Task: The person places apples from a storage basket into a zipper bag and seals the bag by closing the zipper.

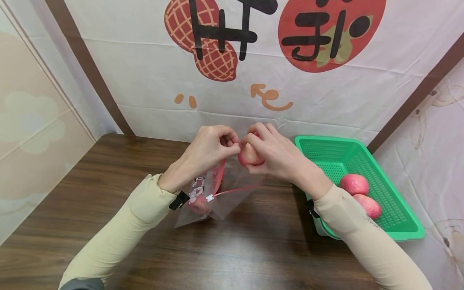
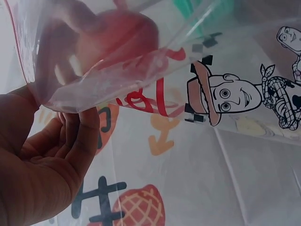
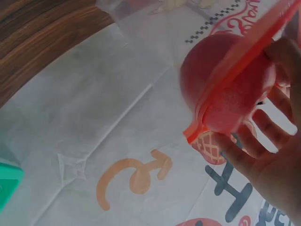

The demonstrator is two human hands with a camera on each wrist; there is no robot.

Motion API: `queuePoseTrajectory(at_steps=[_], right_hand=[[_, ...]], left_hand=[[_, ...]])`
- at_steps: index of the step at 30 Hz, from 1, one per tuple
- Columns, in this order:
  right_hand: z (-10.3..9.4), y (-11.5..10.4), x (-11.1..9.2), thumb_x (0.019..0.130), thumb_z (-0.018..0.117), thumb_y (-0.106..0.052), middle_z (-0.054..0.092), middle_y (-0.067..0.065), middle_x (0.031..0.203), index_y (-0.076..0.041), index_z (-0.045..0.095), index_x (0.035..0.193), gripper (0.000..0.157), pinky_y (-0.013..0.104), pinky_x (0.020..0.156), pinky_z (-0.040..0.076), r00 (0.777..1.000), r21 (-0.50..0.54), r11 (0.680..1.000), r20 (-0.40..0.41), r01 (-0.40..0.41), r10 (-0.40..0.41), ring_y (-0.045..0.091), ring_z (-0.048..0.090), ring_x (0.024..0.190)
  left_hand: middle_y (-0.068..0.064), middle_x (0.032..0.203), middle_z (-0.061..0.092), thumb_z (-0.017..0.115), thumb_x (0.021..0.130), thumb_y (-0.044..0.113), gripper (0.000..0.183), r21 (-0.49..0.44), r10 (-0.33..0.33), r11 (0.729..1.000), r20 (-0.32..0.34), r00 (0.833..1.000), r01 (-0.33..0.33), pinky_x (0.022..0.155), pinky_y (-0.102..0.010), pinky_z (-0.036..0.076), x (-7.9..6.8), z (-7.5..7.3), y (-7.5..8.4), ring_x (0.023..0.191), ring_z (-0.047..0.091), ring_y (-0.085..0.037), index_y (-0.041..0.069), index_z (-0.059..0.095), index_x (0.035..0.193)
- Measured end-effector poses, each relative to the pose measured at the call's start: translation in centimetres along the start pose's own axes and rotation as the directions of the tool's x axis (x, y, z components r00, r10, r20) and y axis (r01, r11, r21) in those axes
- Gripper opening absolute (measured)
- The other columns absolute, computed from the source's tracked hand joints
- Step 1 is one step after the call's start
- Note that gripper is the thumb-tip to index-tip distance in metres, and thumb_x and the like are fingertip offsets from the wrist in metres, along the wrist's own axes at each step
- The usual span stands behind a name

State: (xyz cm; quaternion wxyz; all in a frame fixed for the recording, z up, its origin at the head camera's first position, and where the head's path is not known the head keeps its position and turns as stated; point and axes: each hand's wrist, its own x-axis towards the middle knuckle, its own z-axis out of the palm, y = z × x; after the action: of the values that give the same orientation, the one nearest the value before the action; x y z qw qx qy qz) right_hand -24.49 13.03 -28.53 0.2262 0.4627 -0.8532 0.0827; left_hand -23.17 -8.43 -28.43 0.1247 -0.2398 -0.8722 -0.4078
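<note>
A clear zip bag (image 1: pixel 232 197) with a red zip strip, a white slider (image 1: pixel 210 197) and cartoon prints stands on the table. My left hand (image 1: pixel 208 147) pinches its upper edge between thumb and fingers; the left wrist view shows the bag film (image 2: pixel 225 94) stretched from those fingertips. My right hand (image 1: pixel 277 155) grips a red apple (image 1: pixel 249 155) at the bag's mouth. In the right wrist view the red zip strip (image 3: pixel 237 66) crosses in front of this apple (image 3: pixel 207 70). Low in the bag, a pinkish round thing (image 1: pixel 199 206) shows through the film.
A green plastic basket (image 1: pixel 406 235) stands at the right, holding two more apples (image 1: pixel 354 184), partly behind the right forearm. The dark wooden table (image 1: pixel 152 253) runs back to a white printed cloth (image 1: pixel 145 72) hanging behind the hands.
</note>
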Motion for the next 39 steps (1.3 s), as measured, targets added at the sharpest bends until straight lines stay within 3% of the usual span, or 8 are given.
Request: queuePoseTrajectory(at_steps=[6,15,22,28,39], right_hand=[[0.0,0.2,0.0,0.080,0.076,-0.013,0.055,0.009,0.113,-0.011,0.063,0.106,0.029,0.038,0.078,0.053,0.998,-0.013,1.000,-0.059,-0.012,0.011,0.030,0.052,0.107],[-1.3,1.0,-1.3,0.081,0.079,-0.014,0.055,0.007,0.109,-0.011,0.064,0.111,0.034,0.038,0.081,0.049,0.998,0.061,0.998,-0.053,-0.032,0.036,0.026,0.050,0.104],[-2.2,2.5,-3.1,0.082,0.077,-0.013,0.054,0.006,0.114,-0.012,0.064,0.115,0.035,0.040,0.086,0.048,0.993,0.071,0.991,0.004,-0.118,0.118,0.027,0.049,0.110],[-2.7,4.2,-4.8,0.084,0.075,-0.020,0.052,0.008,0.127,-0.013,0.060,0.123,0.042,0.046,0.094,0.046,0.973,0.059,0.975,0.091,-0.216,0.210,0.030,0.046,0.120],[-3.3,6.5,-7.3,0.083,0.078,-0.022,0.052,0.010,0.128,-0.012,0.060,0.127,0.049,0.050,0.095,0.046,0.941,0.042,0.947,0.130,-0.318,0.311,0.030,0.047,0.119]], left_hand=[[0.003,0.070,0.064,0.064,0.078,0.014,0.005,0.019,0.017,1.000,-0.001,1.000,-0.017,0.057,-0.024,0.046,0.1,0.1,-0.4,0.063,0.056,-0.010,0.015,0.069,0.077],[0.004,0.068,0.063,0.065,0.077,0.015,0.004,0.014,-0.011,1.000,-0.004,1.000,0.011,0.055,-0.024,0.045,0.0,-0.1,-1.0,0.060,0.055,-0.009,0.016,0.068,0.075],[0.005,0.067,0.062,0.063,0.077,0.014,0.006,0.008,-0.016,1.000,0.001,1.000,0.016,0.053,-0.025,0.043,0.0,0.0,-1.2,0.058,0.054,-0.009,0.018,0.067,0.074],[0.005,0.068,0.062,0.064,0.076,0.013,0.007,0.019,-0.014,1.000,-0.001,1.000,0.014,0.056,-0.023,0.043,0.0,0.1,-1.4,0.061,0.054,-0.008,0.019,0.067,0.074],[0.005,0.069,0.062,0.064,0.076,0.014,0.006,0.019,-0.015,1.000,0.007,1.000,0.014,0.057,-0.023,0.043,0.0,0.3,-1.2,0.063,0.055,-0.008,0.019,0.067,0.074]])
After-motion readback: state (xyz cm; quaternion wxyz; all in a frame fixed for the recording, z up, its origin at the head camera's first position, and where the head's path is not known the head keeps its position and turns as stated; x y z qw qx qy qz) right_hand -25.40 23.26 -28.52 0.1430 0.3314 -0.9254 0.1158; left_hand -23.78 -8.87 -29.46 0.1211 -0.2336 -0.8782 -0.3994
